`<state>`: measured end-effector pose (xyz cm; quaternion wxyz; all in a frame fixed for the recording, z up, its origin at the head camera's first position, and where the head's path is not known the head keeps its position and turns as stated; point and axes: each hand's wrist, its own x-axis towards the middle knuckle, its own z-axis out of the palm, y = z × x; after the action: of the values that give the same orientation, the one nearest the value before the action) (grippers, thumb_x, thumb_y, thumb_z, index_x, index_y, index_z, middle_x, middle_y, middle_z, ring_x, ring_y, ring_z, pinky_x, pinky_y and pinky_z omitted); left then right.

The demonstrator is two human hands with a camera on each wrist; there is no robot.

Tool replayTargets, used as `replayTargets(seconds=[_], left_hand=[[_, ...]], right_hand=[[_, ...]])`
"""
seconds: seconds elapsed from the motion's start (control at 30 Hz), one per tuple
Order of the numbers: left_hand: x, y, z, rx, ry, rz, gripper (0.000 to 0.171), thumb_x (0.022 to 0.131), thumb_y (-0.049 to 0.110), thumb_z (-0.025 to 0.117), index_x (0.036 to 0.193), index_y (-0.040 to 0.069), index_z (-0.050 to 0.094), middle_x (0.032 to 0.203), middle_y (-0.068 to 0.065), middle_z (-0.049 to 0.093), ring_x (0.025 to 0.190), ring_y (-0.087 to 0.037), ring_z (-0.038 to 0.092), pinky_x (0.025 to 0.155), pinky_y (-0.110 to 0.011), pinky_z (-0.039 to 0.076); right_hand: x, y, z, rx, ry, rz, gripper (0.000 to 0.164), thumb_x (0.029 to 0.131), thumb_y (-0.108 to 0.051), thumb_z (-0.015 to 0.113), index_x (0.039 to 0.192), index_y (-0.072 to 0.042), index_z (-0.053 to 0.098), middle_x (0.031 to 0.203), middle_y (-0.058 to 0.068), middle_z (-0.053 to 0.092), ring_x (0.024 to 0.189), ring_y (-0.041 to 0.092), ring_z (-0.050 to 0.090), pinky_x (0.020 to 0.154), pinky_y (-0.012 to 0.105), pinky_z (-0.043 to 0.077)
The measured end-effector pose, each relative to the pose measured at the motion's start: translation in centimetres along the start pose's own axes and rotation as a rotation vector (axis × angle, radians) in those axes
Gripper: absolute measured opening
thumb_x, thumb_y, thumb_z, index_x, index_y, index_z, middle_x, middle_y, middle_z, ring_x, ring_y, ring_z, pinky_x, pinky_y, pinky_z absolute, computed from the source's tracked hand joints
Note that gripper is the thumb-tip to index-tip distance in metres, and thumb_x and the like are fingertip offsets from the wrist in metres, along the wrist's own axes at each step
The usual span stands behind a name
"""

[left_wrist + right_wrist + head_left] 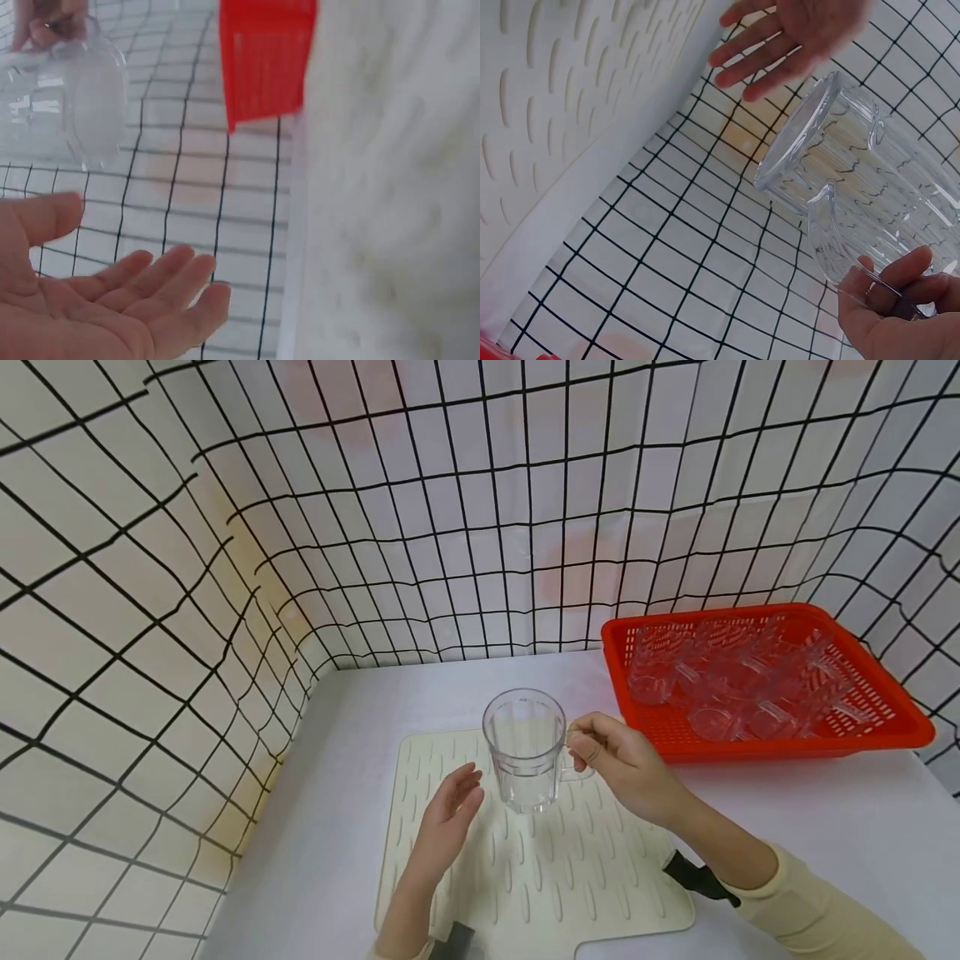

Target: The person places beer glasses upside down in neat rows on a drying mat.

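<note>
Mug (pixel 527 760), clear, held above far half of pale mat (pixel 540 906) on desk (pixel 322 827). Right hand (pixel 628 768): fingers clamped on its handle (pixel 579 774). Left hand (pixel 446 822): just beside mug, apart from it; fingers extended, thumb separated. Red basket (pixel 757 750) near desk's far right corner, holding more clear glassware (pixel 712 720).

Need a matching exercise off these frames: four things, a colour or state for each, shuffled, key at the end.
Column 1
1. front mug
2. basket
3. mat
4. left hand

Column 2
A. cream-coloured, lying flat
B. holding nothing
C. held up by the right hand
D. red, with slotted sides

Pairs: 1-C, 2-D, 3-A, 4-B
</note>
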<state>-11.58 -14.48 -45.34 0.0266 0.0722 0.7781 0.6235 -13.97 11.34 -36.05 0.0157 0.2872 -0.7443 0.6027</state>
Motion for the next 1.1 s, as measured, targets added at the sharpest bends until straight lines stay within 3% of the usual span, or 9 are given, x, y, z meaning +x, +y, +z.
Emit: replayTargets(seconds=[0.1, 0.23, 0.4, 0.5, 0.77, 1.0, 1.1], left_hand=[[0.5, 0.8, 0.7, -0.219, -0.068, -0.096, 0.06, 0.106, 0.041, 0.036, 0.143, -0.006, 0.04, 0.14, -0.023, 0.049, 0.131, -0.035, 0.046, 0.106, -0.051, 0.038], [0.7, 1.6, 1.3, -0.372, -0.174, -0.17, 0.082, 0.102, 0.058, 0.026, 0.14, -0.013, 0.039, 0.133, -0.024, 0.055, 0.122, -0.03, 0.055, 0.1, -0.045, 0.046], [0.9, 1.9, 1.8, -0.541, -0.327, -0.209, 0.084, 0.102, 0.058, 0.018, 0.14, -0.015, 0.038, 0.125, -0.026, 0.061, 0.108, -0.023, 0.065, 0.09, -0.04, 0.053], [1.0, 1.9, 2.0, -0.573, -0.372, -0.219, 0.084, 0.102, 0.057, 0.014, 0.14, -0.013, 0.039, 0.118, -0.021, 0.066, 0.103, -0.022, 0.068, 0.085, -0.038, 0.055], [1.5, 2.2, 2.0, -0.598, -0.382, -0.244, 0.086, 0.101, 0.061, 0.016, 0.138, -0.013, 0.042, 0.107, -0.014, 0.071, 0.094, -0.019, 0.071, 0.082, -0.033, 0.056], [1.9, 2.1, 1.9, -0.585, -0.346, -0.211, 0.074, 0.105, 0.053, 0.021, 0.138, -0.01, 0.042, 0.11, -0.016, 0.069, 0.092, -0.019, 0.071, 0.08, -0.031, 0.056], [1.9, 2.0, 1.9, -0.591, -0.306, -0.195, 0.064, 0.107, 0.046, 0.022, 0.143, -0.003, 0.038, 0.116, -0.016, 0.066, 0.092, -0.019, 0.071, 0.079, -0.031, 0.057]], right_hand=[[-0.1, 0.0, 0.0, -0.009, 0.004, -0.003, 0.009, 0.1, -0.002, 0.049, 0.103, 0.004, 0.055, 0.084, 0.007, 0.054, 0.08, 0.019, 0.054, 0.071, 0.022, 0.052], [-0.1, 0.1, 0.0, -0.017, 0.008, -0.006, 0.008, 0.1, -0.002, 0.049, 0.103, 0.003, 0.056, 0.084, 0.007, 0.054, 0.08, 0.019, 0.053, 0.07, 0.021, 0.051], [-0.2, 0.6, 0.0, -0.026, 0.009, 0.007, 0.009, 0.1, -0.003, 0.05, 0.102, 0.004, 0.055, 0.083, 0.007, 0.054, 0.079, 0.019, 0.054, 0.071, 0.022, 0.052], [-0.3, 0.8, 0.0, -0.022, -0.001, 0.015, 0.007, 0.1, -0.002, 0.051, 0.101, 0.003, 0.055, 0.083, 0.009, 0.054, 0.079, 0.018, 0.054, 0.072, 0.022, 0.052], [-0.7, 1.0, -0.1, -0.025, -0.071, -0.034, 0.005, 0.099, -0.002, 0.052, 0.102, -0.002, 0.055, 0.087, 0.004, 0.056, 0.08, 0.017, 0.056, 0.073, 0.025, 0.054], [-1.0, 1.0, -0.2, -0.123, -0.144, -0.092, 0.01, 0.095, -0.004, 0.059, 0.102, -0.012, 0.059, 0.09, -0.006, 0.057, 0.089, 0.014, 0.053, 0.08, 0.029, 0.049], [-1.1, 0.9, -0.2, -0.141, -0.157, -0.111, 0.012, 0.094, -0.004, 0.061, 0.101, -0.013, 0.06, 0.091, -0.007, 0.058, 0.089, 0.013, 0.054, 0.079, 0.028, 0.051]])
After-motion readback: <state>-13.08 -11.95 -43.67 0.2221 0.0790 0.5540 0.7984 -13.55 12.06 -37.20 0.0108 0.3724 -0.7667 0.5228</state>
